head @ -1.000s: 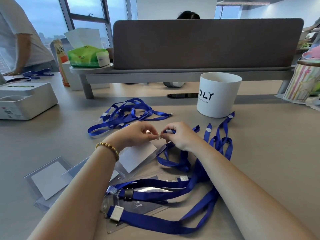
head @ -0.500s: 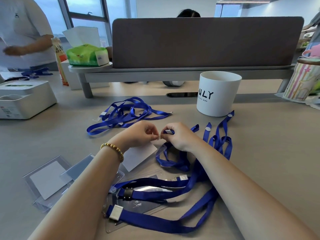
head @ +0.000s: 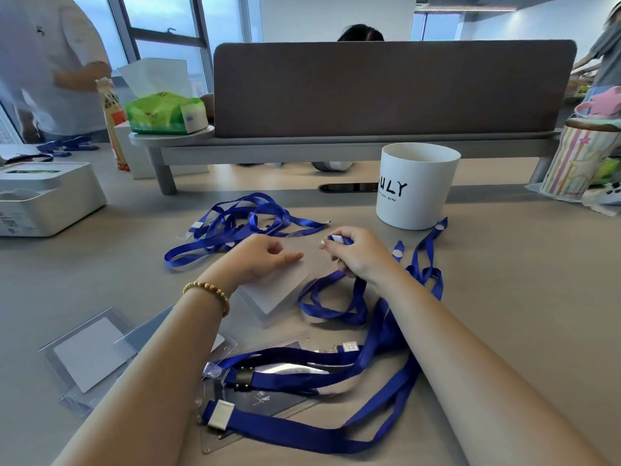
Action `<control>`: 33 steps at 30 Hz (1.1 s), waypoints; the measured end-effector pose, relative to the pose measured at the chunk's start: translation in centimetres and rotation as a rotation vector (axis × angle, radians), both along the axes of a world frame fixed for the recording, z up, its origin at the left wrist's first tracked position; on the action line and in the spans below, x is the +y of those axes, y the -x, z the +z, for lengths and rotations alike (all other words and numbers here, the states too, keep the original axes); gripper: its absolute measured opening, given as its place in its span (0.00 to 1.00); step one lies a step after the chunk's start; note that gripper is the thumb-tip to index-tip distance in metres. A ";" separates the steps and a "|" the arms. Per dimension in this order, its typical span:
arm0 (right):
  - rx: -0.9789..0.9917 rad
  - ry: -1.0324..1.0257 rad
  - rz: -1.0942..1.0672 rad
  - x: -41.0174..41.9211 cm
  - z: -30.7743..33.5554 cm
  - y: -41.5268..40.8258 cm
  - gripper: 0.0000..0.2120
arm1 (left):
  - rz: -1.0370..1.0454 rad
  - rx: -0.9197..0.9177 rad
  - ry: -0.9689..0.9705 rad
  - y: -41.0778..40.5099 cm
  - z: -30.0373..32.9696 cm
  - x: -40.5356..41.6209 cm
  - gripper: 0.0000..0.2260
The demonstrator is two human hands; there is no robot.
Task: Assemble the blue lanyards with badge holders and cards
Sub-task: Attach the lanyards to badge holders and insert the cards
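Observation:
My right hand pinches the clip end of a blue lanyard whose loop trails down onto the table. My left hand rests just left of it, fingers loosely apart, lying on a clear badge holder with a white card. Whether it grips the holder I cannot tell. A pile of loose blue lanyards lies beyond my left hand. Nearer me lie more lanyards on badge holders. At lower left, clear holders with white cards are stacked.
A white cup stands behind my right hand. A white box sits far left, a tissue pack on a grey shelf, a striped container far right. A brown divider crosses the back. A person stands at upper left.
My hands, pinched together at the lanyard clip before, have separated. The left hand has opened and dropped toward the holder; the right keeps the clip end.

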State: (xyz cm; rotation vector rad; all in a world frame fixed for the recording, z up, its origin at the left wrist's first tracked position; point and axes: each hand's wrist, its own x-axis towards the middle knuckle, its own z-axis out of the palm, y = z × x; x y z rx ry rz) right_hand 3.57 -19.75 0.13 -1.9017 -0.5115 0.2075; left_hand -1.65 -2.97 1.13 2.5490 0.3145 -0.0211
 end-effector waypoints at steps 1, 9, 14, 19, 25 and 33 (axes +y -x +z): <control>0.043 -0.038 0.003 -0.2 0.2 -0.1 0.03 | 0.000 -0.007 0.034 0.0 0.0 0.2 0.20; 0.136 -0.057 -0.048 -1.6 1.0 -2.4 0.07 | 0.139 -0.317 0.207 -0.9 2.8 -0.3 0.16; 0.099 0.030 -0.161 -3.8 0.3 -3.5 0.11 | 0.184 -0.393 0.463 -1.8 4.8 -2.0 0.15; 0.044 -0.177 -0.381 -7.7 2.0 -3.7 0.11 | 0.135 -0.465 0.576 -1.9 6.8 -4.4 0.16; -0.341 -0.259 -0.634 -12.4 8.3 -4.7 0.08 | 0.062 -0.608 0.659 -3.3 10.3 -8.5 0.16; -0.694 0.402 -0.787 -22.9 8.2 -5.4 0.08 | -0.004 -0.546 0.664 -6.4 10.0 -12.8 0.20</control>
